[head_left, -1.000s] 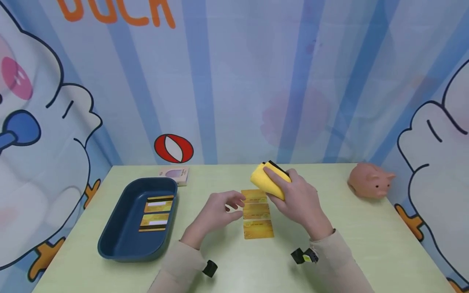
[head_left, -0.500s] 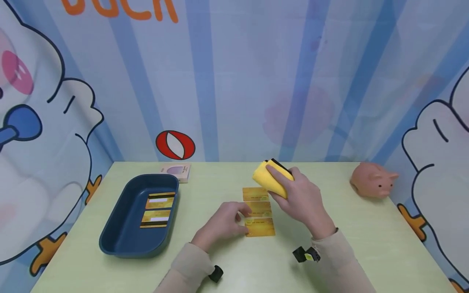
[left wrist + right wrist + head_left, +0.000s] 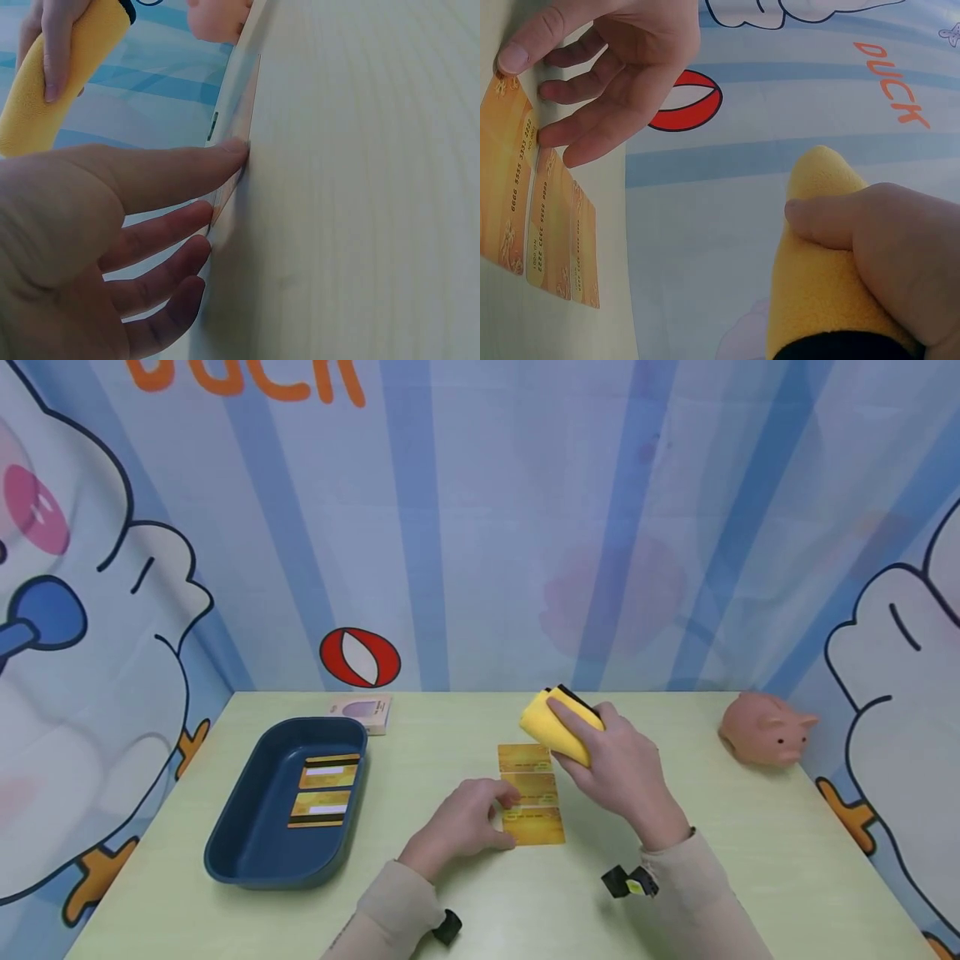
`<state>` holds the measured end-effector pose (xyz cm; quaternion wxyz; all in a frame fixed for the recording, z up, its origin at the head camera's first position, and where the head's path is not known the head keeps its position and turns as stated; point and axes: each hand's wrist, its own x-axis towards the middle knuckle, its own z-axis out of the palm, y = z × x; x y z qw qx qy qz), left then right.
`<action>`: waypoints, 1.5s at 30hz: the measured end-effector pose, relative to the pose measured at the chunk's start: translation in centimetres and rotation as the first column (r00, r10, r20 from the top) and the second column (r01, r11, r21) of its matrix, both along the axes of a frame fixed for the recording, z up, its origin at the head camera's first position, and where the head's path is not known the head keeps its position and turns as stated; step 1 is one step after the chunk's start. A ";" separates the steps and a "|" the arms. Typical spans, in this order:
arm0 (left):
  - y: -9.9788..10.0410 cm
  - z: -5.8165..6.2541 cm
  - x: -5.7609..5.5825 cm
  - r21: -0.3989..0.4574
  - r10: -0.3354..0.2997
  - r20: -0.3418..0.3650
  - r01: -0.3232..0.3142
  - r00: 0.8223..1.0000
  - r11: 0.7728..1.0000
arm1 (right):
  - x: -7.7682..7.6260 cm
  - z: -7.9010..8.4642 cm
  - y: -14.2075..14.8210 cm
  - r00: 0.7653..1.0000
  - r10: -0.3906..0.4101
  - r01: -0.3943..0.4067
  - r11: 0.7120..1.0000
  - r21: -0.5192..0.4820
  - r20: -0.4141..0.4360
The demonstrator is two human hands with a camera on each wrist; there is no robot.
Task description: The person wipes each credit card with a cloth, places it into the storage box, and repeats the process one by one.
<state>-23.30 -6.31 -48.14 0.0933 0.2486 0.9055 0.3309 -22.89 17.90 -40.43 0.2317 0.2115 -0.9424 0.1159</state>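
Note:
Three gold bank cards lie in a column on the table, the nearest card (image 3: pixel 538 827) printed with a row of numbers. My left hand (image 3: pixel 474 817) is at that card's left end, thumb at the near corner and index finger at the far corner, pinching it across its edges. The middle card (image 3: pixel 551 225) and the farthest card (image 3: pixel 523 757) lie beyond it. In my right hand (image 3: pixel 611 768) is a folded yellow cloth (image 3: pixel 551 727) with a black edge, gripped above and right of the cards. The left wrist view shows the thumb against the card's edge at table level.
To the left stands a blue tray (image 3: pixel 247 852) with two gold cards (image 3: pixel 328 772) inside, stripe side up. Behind it lies a small pink box (image 3: pixel 367 714). A pink piggy bank (image 3: pixel 765 729) sits at the back right. A striped cartoon curtain (image 3: pixel 487 527) hangs behind the table.
My left hand has moved right and toward me, from beside the middle card to the left end of the nearest card. My right hand keeps holding the cloth in nearly the same place.

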 end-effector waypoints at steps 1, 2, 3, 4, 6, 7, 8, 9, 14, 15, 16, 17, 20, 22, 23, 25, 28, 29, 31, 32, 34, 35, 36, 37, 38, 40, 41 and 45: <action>0.0 0.0 0.0 0.000 -0.002 -0.003 0.002 1.000 1.000 | 0.0 0.0 0.0 1.000 0.000 0.000 1.000 0.001 0.000; 0.0 0.0 0.0 0.000 -0.003 -0.005 0.003 1.000 1.000 | 0.0 0.0 0.0 1.000 0.000 0.000 1.000 0.002 0.000; -0.1 -0.1 0.0 0.000 -0.006 -0.007 0.006 1.000 1.000 | 0.0 0.0 0.0 1.000 0.000 0.000 1.000 0.002 0.001; -0.1 -0.1 0.0 -0.001 -0.008 -0.009 0.008 1.000 1.000 | 0.0 0.0 -0.1 1.000 0.000 0.000 1.000 0.003 0.001; -0.2 -0.1 0.0 -0.001 -0.013 -0.010 0.013 1.000 1.000 | 0.1 0.0 -0.1 1.000 -0.001 0.001 1.000 0.003 0.002; -0.2 -0.1 0.0 0.001 -0.017 -0.011 0.017 1.000 1.000 | 0.1 0.0 -0.1 1.000 -0.001 0.001 1.000 0.004 0.002; -0.3 -0.1 0.0 0.005 -0.022 -0.010 0.022 1.000 1.000 | 0.1 0.0 -0.1 1.000 -0.001 0.001 1.000 0.004 0.003; -0.3 -0.1 0.0 0.008 -0.028 -0.006 0.028 1.000 1.000 | 0.1 0.0 -0.1 1.000 0.000 0.000 1.000 0.002 0.003; -0.5 0.0 -0.2 0.013 -0.052 0.025 0.051 0.998 0.999 | 0.1 0.1 -0.2 1.000 -0.001 0.001 1.000 0.001 0.001; -0.5 0.1 -0.2 0.010 -0.054 0.035 0.054 0.998 0.998 | 0.1 0.1 -0.2 1.000 -0.001 0.001 1.000 0.001 0.000; -0.5 0.1 -0.2 0.005 -0.056 0.045 0.056 0.997 0.998 | 0.1 0.1 -0.2 1.000 -0.001 0.001 1.000 0.002 -0.001; -0.5 0.1 -0.2 0.000 -0.057 0.055 0.057 0.997 0.998 | 0.1 0.1 -0.2 1.000 -0.002 0.002 1.000 0.003 -0.001; -0.5 0.1 -0.2 -0.011 -0.058 0.079 0.059 0.995 0.998 | 0.1 0.1 -0.2 1.000 -0.002 0.002 1.000 0.003 0.001; -0.6 0.1 -0.2 -0.014 -0.057 0.089 0.058 0.994 0.998 | 0.1 0.0 -0.2 1.000 -0.002 0.002 1.000 0.002 0.002; -0.6 0.1 -0.2 -0.016 -0.055 0.092 0.057 0.994 0.998 | 0.1 0.0 -0.2 1.000 -0.001 0.001 1.000 0.001 0.002; -0.6 0.1 -0.2 -0.017 -0.055 0.095 0.057 0.994 0.998 | 0.0 0.0 -0.2 1.000 0.001 -0.001 1.000 -0.001 -0.002; -0.7 0.1 -0.2 -0.018 -0.058 0.098 0.061 0.993 0.998 | 0.0 0.0 -0.2 1.000 0.004 -0.004 1.000 -0.005 -0.007; -0.7 0.1 -0.2 -0.016 -0.063 0.097 0.064 0.993 0.998 | 0.1 0.0 -0.2 1.000 0.004 -0.004 1.000 -0.006 -0.007; -0.8 0.0 -0.2 -0.013 -0.071 0.093 0.072 0.993 0.997 | 0.1 -0.1 -0.2 1.000 0.004 -0.004 1.000 -0.007 -0.005; -0.8 0.0 -0.2 -0.011 -0.075 0.092 0.076 0.993 0.997 | 0.1 -0.1 -0.2 1.000 0.002 -0.003 1.000 -0.007 -0.003; -0.9 0.0 -0.2 -0.009 -0.082 0.090 0.083 0.993 0.997 | 0.1 -0.1 -0.3 1.000 0.001 -0.001 1.000 -0.007 0.002; -0.9 0.1 -0.2 -0.008 -0.084 0.090 0.085 0.992 0.996 | 0.1 -0.1 -0.3 1.000 0.000 0.000 1.000 -0.005 0.003; -0.9 0.1 -0.1 -0.010 -0.085 0.092 0.086 0.992 0.996 | 0.1 -0.1 -0.3 1.000 -0.001 0.001 1.000 -0.005 0.005; -0.9 0.1 -0.1 -0.010 -0.085 0.094 0.087 0.992 0.996 | 0.2 -0.1 -0.3 1.000 -0.001 0.001 1.000 -0.004 0.005; -0.9 0.1 -0.1 -0.011 -0.086 0.097 0.087 0.992 0.996 | 0.2 -0.1 -0.3 1.000 0.000 0.000 1.000 -0.005 0.005; -1.0 0.3 0.0 -0.013 -0.087 0.095 0.089 0.992 0.996 | 0.1 -0.1 -0.3 1.000 0.004 -0.004 1.000 -0.004 0.002; -1.0 0.3 0.1 -0.016 -0.084 0.095 0.086 0.992 0.996 | 0.1 -0.1 -0.3 1.000 0.006 -0.006 1.000 -0.004 0.001; -1.1 0.4 0.1 -0.022 -0.082 0.088 0.085 0.993 0.996 | 0.0 -0.1 -0.3 1.000 0.014 -0.014 1.000 -0.003 0.004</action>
